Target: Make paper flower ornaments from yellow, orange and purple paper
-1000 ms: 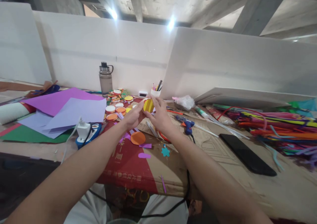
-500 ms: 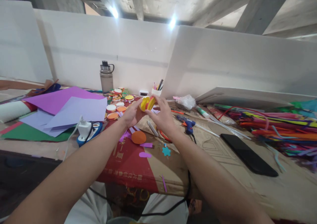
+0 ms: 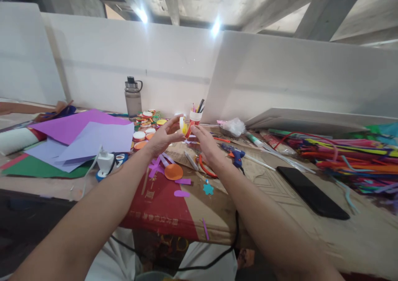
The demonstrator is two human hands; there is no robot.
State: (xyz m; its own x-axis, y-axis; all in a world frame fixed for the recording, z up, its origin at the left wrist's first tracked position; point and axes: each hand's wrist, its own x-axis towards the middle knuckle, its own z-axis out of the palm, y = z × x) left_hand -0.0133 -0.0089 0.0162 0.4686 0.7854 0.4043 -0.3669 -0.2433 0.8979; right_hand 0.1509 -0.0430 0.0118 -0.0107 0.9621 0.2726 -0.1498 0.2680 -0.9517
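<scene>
My left hand pinches a round yellow-and-white paper piece between thumb and fingers, its white rim turned nearly edge-on. Close to its right side is my right hand, fingers stretched toward the piece; whether the fingertips touch it I cannot tell. Directly behind stands a red-and-white cup of pens, partly hidden by the hands. Below the hands lie an orange disc, purple paper strips and a teal flower-shaped cutout.
A glue gun and a black phone lie to the right, with bundled pipe cleaners beyond. Left are purple sheets, a power strip and a bottle. Several round lids sit behind my left hand.
My hands have moved slightly apart. The round piece has turned from showing its yellow face to nearly edge-on, and the right fingers have shifted off its far side.
</scene>
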